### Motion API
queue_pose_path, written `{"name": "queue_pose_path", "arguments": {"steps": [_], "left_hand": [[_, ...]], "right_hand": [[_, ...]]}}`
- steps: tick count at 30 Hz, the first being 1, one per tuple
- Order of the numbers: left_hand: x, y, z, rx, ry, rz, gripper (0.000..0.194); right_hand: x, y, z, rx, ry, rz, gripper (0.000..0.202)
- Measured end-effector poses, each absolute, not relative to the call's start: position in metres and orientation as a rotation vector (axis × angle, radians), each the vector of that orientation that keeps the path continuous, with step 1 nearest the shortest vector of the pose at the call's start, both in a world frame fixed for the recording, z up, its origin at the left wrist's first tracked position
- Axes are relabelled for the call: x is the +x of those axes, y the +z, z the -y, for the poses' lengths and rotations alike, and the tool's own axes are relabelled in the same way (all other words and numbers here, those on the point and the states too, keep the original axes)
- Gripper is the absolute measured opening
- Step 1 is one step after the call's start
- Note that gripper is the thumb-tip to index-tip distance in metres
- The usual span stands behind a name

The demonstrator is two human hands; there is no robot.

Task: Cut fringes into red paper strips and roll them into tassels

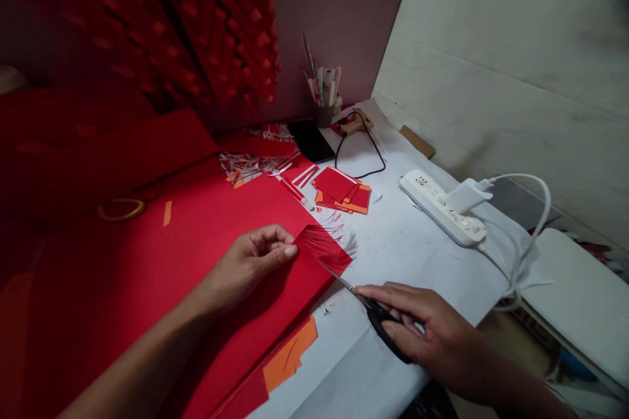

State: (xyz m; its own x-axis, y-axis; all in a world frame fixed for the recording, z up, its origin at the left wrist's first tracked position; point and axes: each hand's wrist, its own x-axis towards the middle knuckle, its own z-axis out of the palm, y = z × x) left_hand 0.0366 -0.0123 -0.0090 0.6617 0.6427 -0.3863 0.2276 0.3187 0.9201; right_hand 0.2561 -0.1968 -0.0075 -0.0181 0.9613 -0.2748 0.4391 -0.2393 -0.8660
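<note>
My left hand pinches the edge of a large red paper sheet between thumb and fingers. Thin slits run along the sheet's far end, leaving a fringe of fine red strips. Black-handled scissors are in my right hand, its fingers through the loops. Their blades reach over the sheet close to the base of the fringe. Under the sheet's near edge, an orange paper piece sticks out onto the white table covering.
Beyond my hands lie red and orange cards, paper shreds and a black phone. A pen cup stands at the back. On the right is a white power strip with a looping cable. Yellow-handled scissors lie left.
</note>
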Motion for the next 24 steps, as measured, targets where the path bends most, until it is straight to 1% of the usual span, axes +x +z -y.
{"name": "queue_pose_path", "arguments": {"steps": [4,13,24], "left_hand": [[0.0364,-0.0096,0.0137,1.246,0.317,-0.85,0.033],[0.0374,-0.0099,0.0132,1.283,0.333,-0.829,0.033],[0.0379,-0.0069,0.0158,1.265,0.319,-0.833,0.034]], "right_hand": [[0.2567,-0.0078,0.1963,-1.707,1.253,1.429,0.047],[0.253,-0.0055,0.1904,-1.698,1.302,1.384,0.051],[0.2534,-0.0059,0.1877,-1.66,1.278,1.406,0.051]]}}
